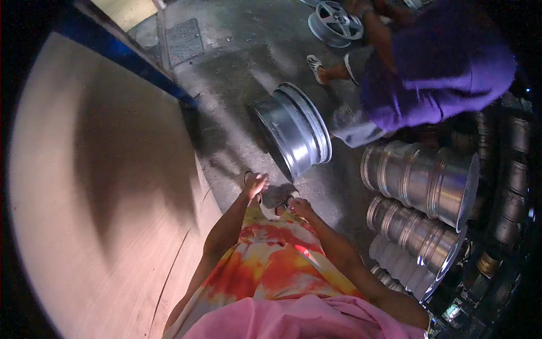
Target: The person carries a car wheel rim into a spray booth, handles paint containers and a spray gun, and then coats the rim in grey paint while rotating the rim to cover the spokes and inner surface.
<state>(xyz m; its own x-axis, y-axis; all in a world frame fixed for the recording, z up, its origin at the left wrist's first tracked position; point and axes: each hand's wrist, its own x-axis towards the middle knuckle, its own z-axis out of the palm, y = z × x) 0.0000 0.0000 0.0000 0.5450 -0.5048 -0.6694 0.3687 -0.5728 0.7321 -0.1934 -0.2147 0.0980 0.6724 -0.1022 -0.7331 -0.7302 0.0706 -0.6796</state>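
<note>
1. Head view, landmark first: the rim, silver, down on the floor, seemingly resting on its edges, with the left opening mostly turned out of sight.
2. Left hand: just below and left of the rim, apart from it, fingers looking loosely spread, nothing visible in the grasp.
3. Right hand: below the rim, also apart, palm hidden; cannot tell whether spread or pressed together.
4. Step in hand, at a guess: shifting the rim by hand, at a point with no grip on it. Would call next for leaning in, bringing both palms to its lip and keeping it from rolling off.
5. Around the rim: grey, worn concrete, patchily lit; above left, a square cover set into it.
6. Left of the rim: a broad pale board, edged by a blue beam.
7. Right of the rim, lower: stacked rims, lying in rows.
8. Above right of the rim: a co-worker in purple, near a spoked wheel.
</note>
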